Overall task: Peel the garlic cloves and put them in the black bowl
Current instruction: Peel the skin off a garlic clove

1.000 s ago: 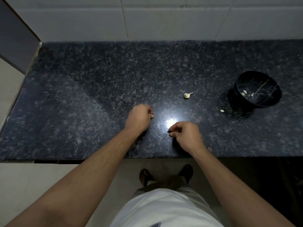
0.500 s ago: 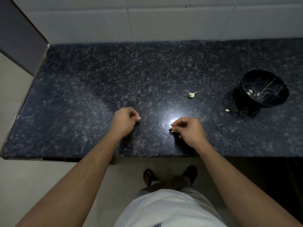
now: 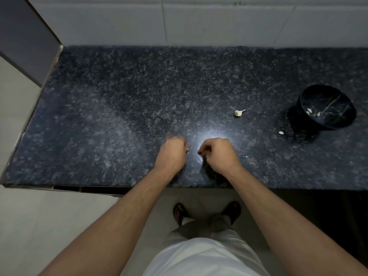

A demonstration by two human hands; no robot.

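The black bowl (image 3: 336,100) with pale veins stands at the counter's right and holds a few peeled cloves (image 3: 309,111). A small garlic piece with a stem (image 3: 238,112) lies on the dark granite counter (image 3: 119,120), far of my hands. My left hand (image 3: 172,154) is curled in a fist near the front edge, and nothing shows in it. Just to its right, my right hand (image 3: 218,155) has its fingers curled and its fingertips pinched together, seemingly on a small garlic clove that its fingers mostly hide.
A white scrap (image 3: 281,132) lies left of the bowl's base, and a tiny fleck (image 3: 246,156) sits right of my right hand. A tiled wall (image 3: 199,22) backs the counter. A grey panel (image 3: 25,36) bounds the left end. Floor and my feet lie below the front edge.
My left hand swung out to the left and has come back beside my right hand. The right hand stayed in place with its fingers pinched.
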